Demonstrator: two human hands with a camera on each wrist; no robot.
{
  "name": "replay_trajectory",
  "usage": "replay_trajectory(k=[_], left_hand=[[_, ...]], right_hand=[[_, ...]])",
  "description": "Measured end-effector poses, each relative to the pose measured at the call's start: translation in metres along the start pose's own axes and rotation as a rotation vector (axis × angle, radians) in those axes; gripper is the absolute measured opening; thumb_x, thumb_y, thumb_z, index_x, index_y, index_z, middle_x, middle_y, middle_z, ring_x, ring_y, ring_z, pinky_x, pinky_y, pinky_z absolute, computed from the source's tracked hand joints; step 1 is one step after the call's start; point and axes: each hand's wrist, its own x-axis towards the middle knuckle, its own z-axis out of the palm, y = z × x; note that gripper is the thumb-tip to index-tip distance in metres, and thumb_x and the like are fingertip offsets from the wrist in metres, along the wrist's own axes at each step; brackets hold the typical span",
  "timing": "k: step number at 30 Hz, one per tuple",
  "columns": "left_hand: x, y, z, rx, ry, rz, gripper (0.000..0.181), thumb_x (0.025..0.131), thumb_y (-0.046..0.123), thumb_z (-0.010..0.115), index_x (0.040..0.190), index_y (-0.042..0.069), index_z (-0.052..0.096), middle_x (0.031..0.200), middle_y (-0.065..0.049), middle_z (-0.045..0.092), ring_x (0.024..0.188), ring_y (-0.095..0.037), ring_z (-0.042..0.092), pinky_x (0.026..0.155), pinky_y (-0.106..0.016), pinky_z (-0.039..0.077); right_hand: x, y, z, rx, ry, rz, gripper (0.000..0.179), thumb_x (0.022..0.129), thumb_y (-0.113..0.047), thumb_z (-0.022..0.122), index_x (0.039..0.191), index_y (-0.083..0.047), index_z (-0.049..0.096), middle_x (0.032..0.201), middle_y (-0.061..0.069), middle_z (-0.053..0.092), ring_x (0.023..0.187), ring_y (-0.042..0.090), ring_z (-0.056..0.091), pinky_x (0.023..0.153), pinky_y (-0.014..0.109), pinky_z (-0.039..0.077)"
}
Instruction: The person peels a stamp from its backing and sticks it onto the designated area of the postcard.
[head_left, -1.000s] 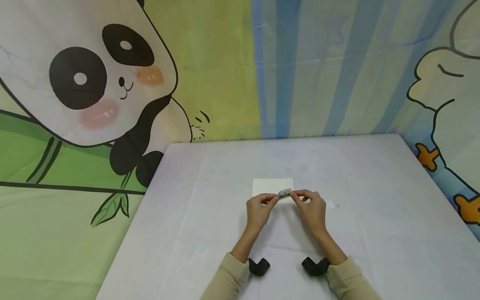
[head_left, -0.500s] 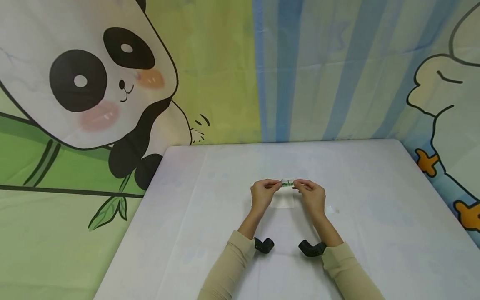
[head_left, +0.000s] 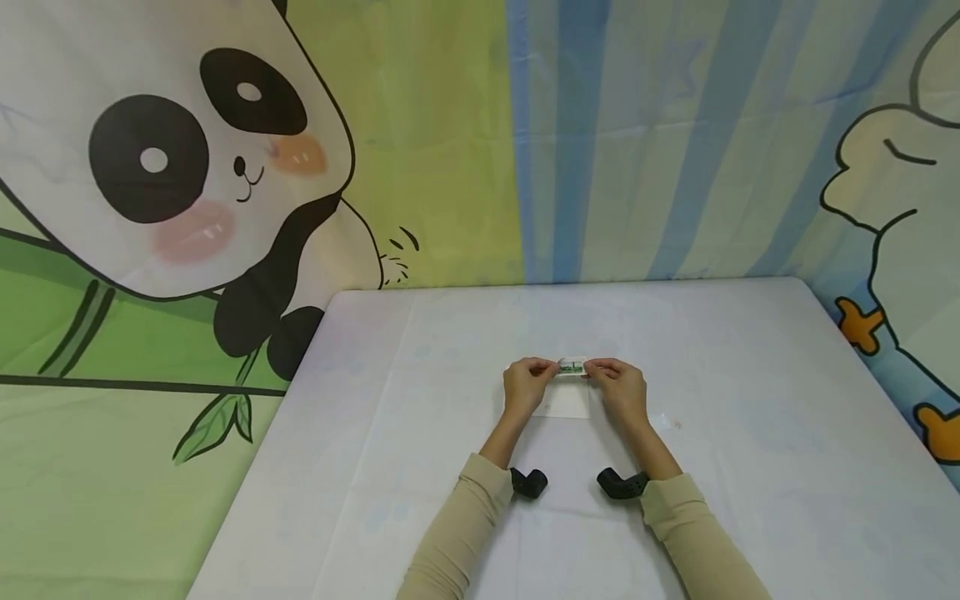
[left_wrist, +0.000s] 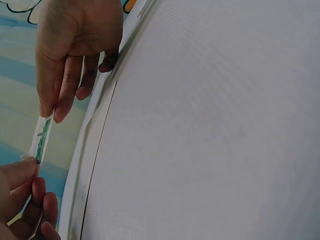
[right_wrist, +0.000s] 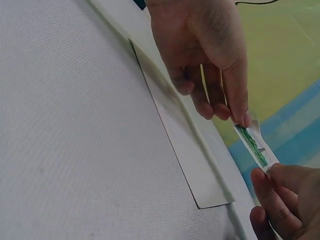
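Between the two hands is a small postage stamp (head_left: 572, 367) with a white toothed border and a green picture. My left hand (head_left: 522, 387) pinches its left end between thumb and forefinger, and my right hand (head_left: 621, 392) pinches the right end the same way. In the right wrist view the stamp (right_wrist: 255, 144) is tilted, and a loose whitish flap shows along one side. Under the hands a white paper rectangle (head_left: 564, 402), an envelope or a card, lies flat on the table, partly covered by them. The stamp is held above it, apart from it.
A white cloth covers the table (head_left: 420, 500). Right of the right hand lies a small clear scrap (head_left: 663, 422). Each wrist wears a black camera mount (head_left: 531, 483). Behind the table hangs a printed cloth (head_left: 442, 150) with a panda and stripes.
Both hands have moved forward from over the paper's middle, carrying the stamp toward its far edge. The stamp has turned from slanted to nearly level. Over the last half second little has moved.
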Motion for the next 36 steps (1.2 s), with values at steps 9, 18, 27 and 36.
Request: replay_trajectory(k=[9, 18, 27, 36], left_hand=[[0.002, -0.005, 0.002, 0.06, 0.013, 0.018, 0.016, 0.079, 0.026, 0.074, 0.077, 0.01, 0.074, 0.066, 0.007, 0.063, 0.059, -0.003, 0.053, 0.055, -0.019, 0.043], [0.001, -0.004, 0.003, 0.152, 0.006, 0.025, 0.018, 0.078, 0.028, 0.075, 0.074, 0.011, 0.073, 0.062, 0.007, 0.061, 0.054, -0.003, 0.051, 0.051, -0.019, 0.041], [0.002, -0.006, 0.007, 0.261, 0.008, 0.012, 0.018, 0.076, 0.032, 0.076, 0.071, 0.015, 0.073, 0.06, 0.01, 0.06, 0.051, -0.002, 0.05, 0.048, -0.019, 0.039], [0.003, -0.006, 0.01, 0.339, 0.03, 0.051, 0.018, 0.074, 0.03, 0.075, 0.064, 0.016, 0.071, 0.058, 0.01, 0.06, 0.05, -0.004, 0.05, 0.046, -0.019, 0.039]], right_hand=[[0.002, 0.0, 0.0, -0.111, -0.055, 0.003, 0.033, 0.088, -0.033, 0.063, 0.097, -0.002, 0.068, 0.087, 0.012, 0.069, 0.08, 0.018, 0.062, 0.065, 0.024, 0.041], [0.004, 0.006, 0.001, -0.236, -0.025, -0.076, 0.027, 0.086, -0.029, 0.066, 0.091, -0.003, 0.071, 0.084, 0.012, 0.065, 0.073, 0.023, 0.057, 0.063, 0.033, 0.04], [0.005, 0.013, 0.007, -0.252, 0.046, -0.118, 0.021, 0.084, -0.024, 0.069, 0.086, -0.003, 0.071, 0.073, 0.008, 0.066, 0.064, 0.02, 0.058, 0.057, 0.031, 0.041], [0.01, 0.015, 0.013, -0.272, 0.133, -0.196, 0.013, 0.078, -0.017, 0.072, 0.075, -0.004, 0.071, 0.066, 0.008, 0.065, 0.057, 0.021, 0.056, 0.053, 0.031, 0.04]])
